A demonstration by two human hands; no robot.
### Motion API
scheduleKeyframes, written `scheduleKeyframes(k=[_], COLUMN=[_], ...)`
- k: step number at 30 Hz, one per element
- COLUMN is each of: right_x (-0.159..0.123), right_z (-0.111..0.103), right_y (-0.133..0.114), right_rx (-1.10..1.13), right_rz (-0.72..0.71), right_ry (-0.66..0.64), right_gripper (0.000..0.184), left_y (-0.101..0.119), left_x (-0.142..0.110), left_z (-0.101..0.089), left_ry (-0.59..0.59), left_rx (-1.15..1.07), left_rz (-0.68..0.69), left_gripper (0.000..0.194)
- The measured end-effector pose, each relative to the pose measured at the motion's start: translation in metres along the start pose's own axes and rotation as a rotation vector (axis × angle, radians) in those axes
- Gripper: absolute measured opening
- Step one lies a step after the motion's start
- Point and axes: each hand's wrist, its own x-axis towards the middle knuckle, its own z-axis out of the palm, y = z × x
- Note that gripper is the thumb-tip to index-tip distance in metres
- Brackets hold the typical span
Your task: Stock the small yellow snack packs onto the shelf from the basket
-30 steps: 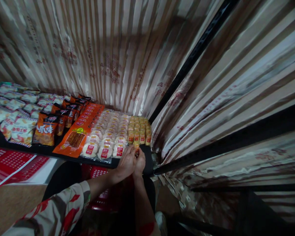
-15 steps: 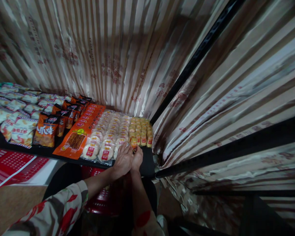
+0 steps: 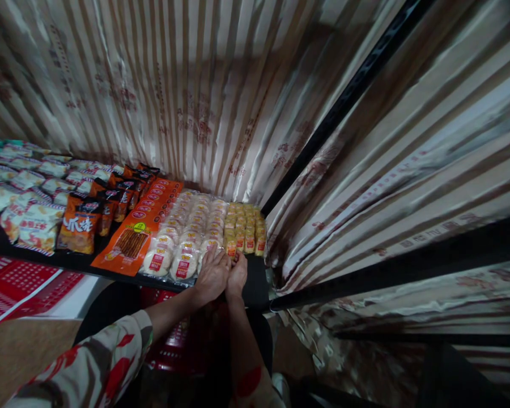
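My left hand (image 3: 213, 276) and my right hand (image 3: 237, 276) are side by side at the shelf's front edge, with their fingers drawn together. Whatever lies between their fingertips is hidden. Just beyond them, small yellow-wrapped snack packets (image 3: 249, 241) stand in tight rows, and the nearest one (image 3: 230, 245) is partly covered by my fingers. Some left fingers overlap the front of a column of clear-wrapped white round cakes (image 3: 209, 243). More of these cakes (image 3: 183, 264) fill columns further left.
An orange snack pouch (image 3: 127, 249) lies flat left of the cakes. Orange-black bags (image 3: 79, 225) and white snack bags (image 3: 38, 226) extend left along the black shelf (image 3: 255, 286). Striped curtain (image 3: 204, 85) hangs behind. A black post (image 3: 331, 107) rises at the right corner. Red baskets (image 3: 8, 289) sit below.
Both hands stay almost in place, with small finger movements at the front of the yellow packets. The nearest yellow packet shows a little more of its front. Nothing else has visibly moved.
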Motion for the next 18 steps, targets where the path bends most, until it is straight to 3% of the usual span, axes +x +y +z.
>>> scheduleKeyframes(k=[3,8,18], right_x=[-0.0009,-0.0001,0.0007], right_z=[-0.0030,-0.0053,-0.0023], right_y=[-0.0025,-0.0078,-0.0078], right_rx=[0.001,-0.107,-0.029], right_rz=[0.051,-0.032,0.004], right_ry=[-0.038,-0.023,-0.077], right_gripper=[0.030,0.019,0.018], left_y=[0.0000,-0.0034,-0.0020], left_x=[0.0004,0.0012,0.0039], left_z=[0.0003,0.0038,0.0011], left_ry=[-0.008,0.029,0.006], left_rx=[0.003,0.038,0.000], left_rz=[0.001,0.020,-0.005], left_gripper=[0.038,0.039,0.039])
